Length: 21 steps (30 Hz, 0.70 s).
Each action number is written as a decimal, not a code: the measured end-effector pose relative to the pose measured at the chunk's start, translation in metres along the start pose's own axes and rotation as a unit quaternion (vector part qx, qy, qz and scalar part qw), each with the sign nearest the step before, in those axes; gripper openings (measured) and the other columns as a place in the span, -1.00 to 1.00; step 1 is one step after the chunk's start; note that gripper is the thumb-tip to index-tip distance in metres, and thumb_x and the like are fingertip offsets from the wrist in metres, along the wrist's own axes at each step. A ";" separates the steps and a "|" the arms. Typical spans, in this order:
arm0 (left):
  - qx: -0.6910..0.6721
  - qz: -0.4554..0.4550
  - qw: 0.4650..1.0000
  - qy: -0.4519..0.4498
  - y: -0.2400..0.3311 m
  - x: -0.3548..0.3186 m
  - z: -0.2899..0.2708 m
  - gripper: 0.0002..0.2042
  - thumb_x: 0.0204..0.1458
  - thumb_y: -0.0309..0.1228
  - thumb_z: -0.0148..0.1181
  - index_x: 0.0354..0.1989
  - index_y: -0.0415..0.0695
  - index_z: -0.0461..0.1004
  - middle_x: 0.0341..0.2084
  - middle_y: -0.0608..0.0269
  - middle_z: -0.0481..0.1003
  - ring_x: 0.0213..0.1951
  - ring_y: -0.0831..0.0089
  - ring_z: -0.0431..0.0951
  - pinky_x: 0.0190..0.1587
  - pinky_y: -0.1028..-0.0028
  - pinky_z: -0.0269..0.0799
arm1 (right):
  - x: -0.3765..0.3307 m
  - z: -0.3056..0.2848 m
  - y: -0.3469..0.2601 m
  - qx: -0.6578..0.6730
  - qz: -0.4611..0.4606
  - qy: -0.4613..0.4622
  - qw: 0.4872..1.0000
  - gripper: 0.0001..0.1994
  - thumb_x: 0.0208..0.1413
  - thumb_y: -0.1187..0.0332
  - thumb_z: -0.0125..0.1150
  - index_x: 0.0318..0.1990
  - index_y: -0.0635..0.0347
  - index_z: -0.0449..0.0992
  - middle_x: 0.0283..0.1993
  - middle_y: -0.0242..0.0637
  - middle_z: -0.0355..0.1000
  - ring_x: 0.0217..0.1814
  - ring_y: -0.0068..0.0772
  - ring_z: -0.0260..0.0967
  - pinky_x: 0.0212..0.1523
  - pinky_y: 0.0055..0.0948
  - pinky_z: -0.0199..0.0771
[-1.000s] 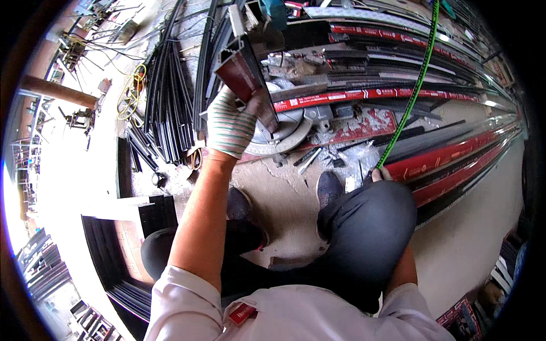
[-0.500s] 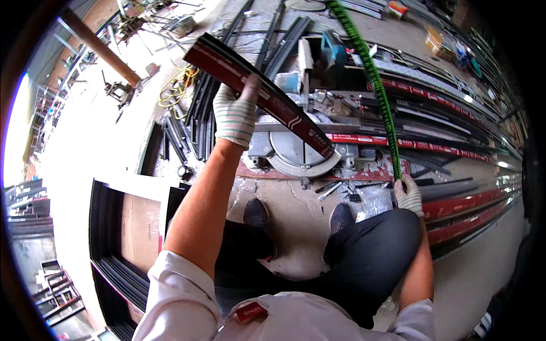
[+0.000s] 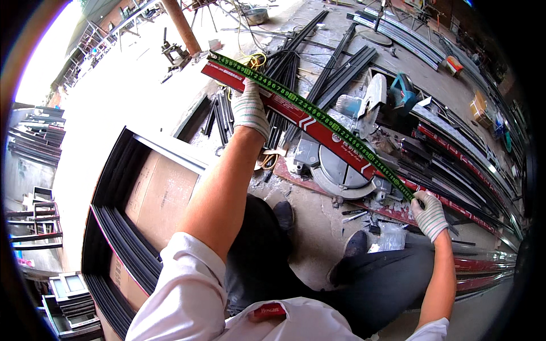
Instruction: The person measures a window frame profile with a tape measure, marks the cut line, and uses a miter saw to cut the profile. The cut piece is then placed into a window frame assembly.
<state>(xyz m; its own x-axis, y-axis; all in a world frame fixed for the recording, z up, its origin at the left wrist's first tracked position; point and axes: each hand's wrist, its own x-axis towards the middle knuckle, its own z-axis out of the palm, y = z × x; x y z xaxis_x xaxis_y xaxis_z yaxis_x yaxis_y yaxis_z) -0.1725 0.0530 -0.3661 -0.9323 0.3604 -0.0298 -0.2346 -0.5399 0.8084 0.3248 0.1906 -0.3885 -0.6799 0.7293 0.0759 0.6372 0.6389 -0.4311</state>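
My left hand, in a striped knit glove, is closed around a red-faced metal profile near its upper left end. The profile slants down to the right above the saw base. Along its upper edge lies a green tape measure with dark markings, pulled out nearly straight. My gloved right hand grips the tape's lower right end, past the profile's end. Whether a tape case sits in that hand is hidden by the fingers.
A mitre saw with a round grey base stands on the floor ahead. Dark profiles lie in piles behind and to the right. At my left stands a black frame with cardboard. My shoes are below the saw.
The tape, which rose away from the profile beyond my right hand, now lies along the profile's edge. My left hand keeps its grip. The view has turned, so the surroundings appear shifted.
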 end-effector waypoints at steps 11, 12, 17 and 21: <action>0.028 -0.005 0.998 0.052 0.002 0.016 -0.011 -0.75 0.28 -0.10 0.21 -0.21 -0.02 0.48 -0.51 0.40 0.45 -0.50 0.45 0.42 -0.41 0.37 0.41 | 0.027 0.018 -0.028 -0.035 0.000 -0.009 0.999 -0.82 0.18 0.38 0.28 -0.13 0.28 0.62 -0.16 0.07 0.57 -0.09 0.09 0.55 -0.02 -0.17 0.53; 0.029 0.007 0.998 0.056 0.002 0.022 -0.014 -0.77 0.24 -0.11 0.27 -0.24 0.02 0.48 -0.48 0.39 0.47 -0.48 0.40 0.47 -0.41 0.32 0.46 | 0.031 0.022 -0.028 -0.033 -0.004 -0.011 0.999 -0.81 0.17 0.37 0.28 -0.12 0.26 0.62 -0.13 0.07 0.57 -0.05 0.12 0.54 0.01 -0.15 0.53; -0.004 -0.005 0.999 0.038 -0.009 0.040 -0.025 -0.65 0.30 -0.18 0.18 0.14 -0.12 0.43 -0.18 0.22 0.54 -0.21 0.32 0.57 -0.09 0.26 0.58 | 0.039 0.019 -0.032 -0.067 -0.010 -0.026 0.997 -0.75 0.18 0.26 0.23 -0.11 0.21 0.64 -0.10 0.08 0.57 -0.01 0.16 0.53 0.04 -0.08 0.54; -0.016 -0.056 0.998 0.003 -0.011 0.047 -0.026 -0.52 0.28 -0.13 0.16 0.25 -0.17 0.39 0.10 0.07 0.54 0.13 0.11 0.52 0.29 0.10 0.41 | 0.040 0.017 -0.035 -0.064 0.012 -0.037 0.997 -0.74 0.19 0.23 0.23 -0.11 0.20 0.65 -0.14 0.10 0.57 -0.03 0.17 0.53 0.03 -0.06 0.53</action>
<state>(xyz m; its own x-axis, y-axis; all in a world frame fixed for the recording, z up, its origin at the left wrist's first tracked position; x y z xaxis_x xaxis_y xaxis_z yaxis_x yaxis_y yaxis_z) -0.2210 0.0566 -0.3917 -0.9013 0.4152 -0.1238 -0.3471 -0.5210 0.7798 0.2691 0.1930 -0.3852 -0.6861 0.7275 -0.0022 0.6912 0.6510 -0.3138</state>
